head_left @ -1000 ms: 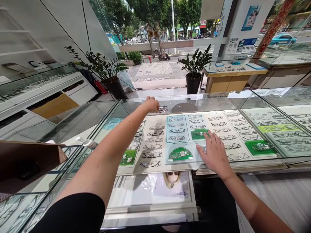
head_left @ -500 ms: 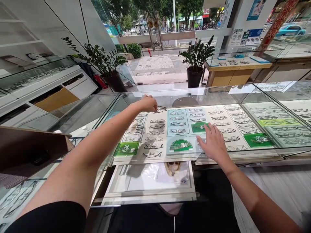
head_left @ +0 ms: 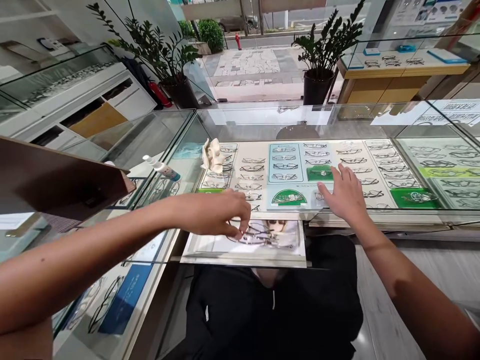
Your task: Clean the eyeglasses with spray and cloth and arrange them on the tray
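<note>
A pair of eyeglasses (head_left: 258,235) hangs from the pinched fingers of my left hand (head_left: 227,212), just in front of the glass counter's near edge. Below it is the pulled-out white drawer (head_left: 245,259), where a printed sheet with a picture of a face in sunglasses (head_left: 278,226) lies. Part of the frame is blurred, so I cannot tell whether more than one pair is in the fingers. My right hand (head_left: 345,195) lies flat with fingers spread on the glass top, over rows of eyeglasses (head_left: 285,166) and a green card (head_left: 320,173).
A crumpled cream cloth (head_left: 213,156) and a small white spray bottle (head_left: 162,168) lie on the glass at the left. A brown box-like object (head_left: 56,180) juts in at far left. Potted plants (head_left: 318,85) stand beyond the counter.
My left hand has come back from the counter's far side to above the drawer, bringing eyeglasses with it. My right hand stays on the glass. The view has tilted down.
</note>
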Motion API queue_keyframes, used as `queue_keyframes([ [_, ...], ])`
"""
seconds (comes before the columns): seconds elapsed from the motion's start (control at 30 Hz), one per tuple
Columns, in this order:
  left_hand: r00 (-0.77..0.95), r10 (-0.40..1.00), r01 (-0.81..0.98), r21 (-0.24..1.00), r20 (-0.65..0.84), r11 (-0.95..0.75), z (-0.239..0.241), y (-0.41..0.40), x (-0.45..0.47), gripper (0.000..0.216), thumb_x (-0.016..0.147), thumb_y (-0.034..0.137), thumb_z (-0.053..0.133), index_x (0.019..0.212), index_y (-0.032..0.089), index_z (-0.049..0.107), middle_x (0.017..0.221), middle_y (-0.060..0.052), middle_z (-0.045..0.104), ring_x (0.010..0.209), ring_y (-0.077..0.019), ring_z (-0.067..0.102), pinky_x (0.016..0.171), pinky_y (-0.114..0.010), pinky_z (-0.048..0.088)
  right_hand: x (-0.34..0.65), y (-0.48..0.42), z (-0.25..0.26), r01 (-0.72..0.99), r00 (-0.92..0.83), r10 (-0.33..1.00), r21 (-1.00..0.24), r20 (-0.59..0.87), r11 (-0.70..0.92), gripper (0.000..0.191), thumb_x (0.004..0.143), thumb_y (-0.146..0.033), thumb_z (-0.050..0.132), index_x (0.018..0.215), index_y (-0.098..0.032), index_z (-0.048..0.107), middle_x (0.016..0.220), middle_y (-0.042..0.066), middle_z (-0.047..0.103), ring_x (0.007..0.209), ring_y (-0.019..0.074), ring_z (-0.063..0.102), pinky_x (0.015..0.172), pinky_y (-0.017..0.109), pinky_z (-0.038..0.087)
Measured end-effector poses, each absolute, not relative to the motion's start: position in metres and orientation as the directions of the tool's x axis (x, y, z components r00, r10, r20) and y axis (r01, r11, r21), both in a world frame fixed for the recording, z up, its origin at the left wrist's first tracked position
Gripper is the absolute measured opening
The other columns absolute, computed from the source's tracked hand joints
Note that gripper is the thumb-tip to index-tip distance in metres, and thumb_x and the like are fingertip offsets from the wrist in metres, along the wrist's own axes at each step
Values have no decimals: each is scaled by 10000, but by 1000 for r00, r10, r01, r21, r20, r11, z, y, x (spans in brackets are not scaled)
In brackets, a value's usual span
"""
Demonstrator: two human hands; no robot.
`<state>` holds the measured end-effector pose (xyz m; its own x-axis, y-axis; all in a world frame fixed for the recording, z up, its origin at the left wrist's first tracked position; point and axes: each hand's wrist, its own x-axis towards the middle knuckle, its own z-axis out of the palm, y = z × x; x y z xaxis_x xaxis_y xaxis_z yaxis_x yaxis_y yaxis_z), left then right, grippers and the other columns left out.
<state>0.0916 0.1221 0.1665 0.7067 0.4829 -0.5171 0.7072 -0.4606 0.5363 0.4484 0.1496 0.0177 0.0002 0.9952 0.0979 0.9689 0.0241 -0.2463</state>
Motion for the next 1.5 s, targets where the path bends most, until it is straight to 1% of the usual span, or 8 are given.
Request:
queue_keyframes([
  [0.1, 712, 439, 699, 608, -548, -377, 140, 100, 91, 67, 907, 318, 759, 852, 310, 797, 986, -46, 786, 1064, -255, 649, 993, -341, 433, 451, 151, 14, 970, -10, 995, -240, 99, 34, 784, 1090, -617, 345, 1669, -90, 390, 1781, 227, 335, 1658, 415, 269, 1319, 602, 280],
  [0.23, 701, 460, 712, 568, -545, -413, 89, 89, 88, 100, 893, 213, 768, 843, 296, 792, 963, -35, 781, 1049, -246, 647, 972, -341, 415, 453, 152, 11, 971, -16, 993, -236, 117, 43, 783, 1090, -624, 344, 1666, -96, 395, 1777, 226, 341, 1651, 410, 282, 1317, 593, 287],
  [0.4, 632, 682, 775, 320, -368, -545, 16, 99, 86, 192, 881, 54, 681, 810, 222, 738, 950, -74, 756, 1034, -271, 621, 937, -392, 414, 452, 152, 12, 971, -13, 992, -235, 123, 42, 777, 1089, -618, 340, 1661, -97, 405, 1772, 226, 353, 1648, 414, 289, 1312, 597, 288],
  [0.57, 498, 859, 866, 128, -117, -484, -34, 146, 78, 206, 1020, 203, 564, 910, 204, 738, 1078, -150, 728, 1100, -329, 557, 949, -480, 408, 449, 150, 17, 974, -5, 995, -226, 98, 27, 773, 1095, -608, 344, 1668, -92, 390, 1781, 221, 339, 1652, 404, 282, 1322, 590, 291],
  [0.77, 349, 937, 935, 52, 34, -350, -67, 219, 68, 313, 1012, 142, 448, 1086, 222, 741, 1272, -173, 689, 1231, -364, 498, 1032, -531, 362, 446, 147, 20, 973, 0, 995, -231, 101, 23, 772, 1096, -612, 349, 1666, -94, 406, 1778, 211, 353, 1656, 400, 294, 1327, 583, 303],
  [0.97, 239, 960, 969, 27, 143, -245, -97, 279, 66, 364, 1012, 128, 419, 1182, 252, 717, 1305, -154, 692, 1241, -350, 502, 1028, -506, 355, 448, 148, 15, 968, -12, 991, -248, 133, 45, 755, 1093, -606, 369, 1644, -94, 441, 1762, 222, 380, 1657, 404, 300, 1319, 599, 313],
  [1.23, 208, 950, 975, 29, 232, -220, -102, 362, 50, 391, 1044, 141, 376, 1079, 215, 758, 1316, -161, 693, 1263, -350, 492, 1049, -528, 334, 444, 146, 12, 973, 12, 987, -228, 158, 24, 739, 1090, -619, 381, 1633, -126, 466, 1753, 188, 415, 1647, 390, 337, 1307, 611, 360],
  [1.5, 285, 948, 957, 3, 144, -289, -108, 431, 37, 317, 961, 101, 515, 921, 206, 811, 1152, -188, 735, 1183, -349, 521, 1019, -548, 345, 448, 143, 5, 983, -26, 982, -173, 185, 59, 700, 1089, -599, 413, 1642, -170, 437, 1746, 174, 429, 1640, 400, 360, 1287, 640, 403],
])
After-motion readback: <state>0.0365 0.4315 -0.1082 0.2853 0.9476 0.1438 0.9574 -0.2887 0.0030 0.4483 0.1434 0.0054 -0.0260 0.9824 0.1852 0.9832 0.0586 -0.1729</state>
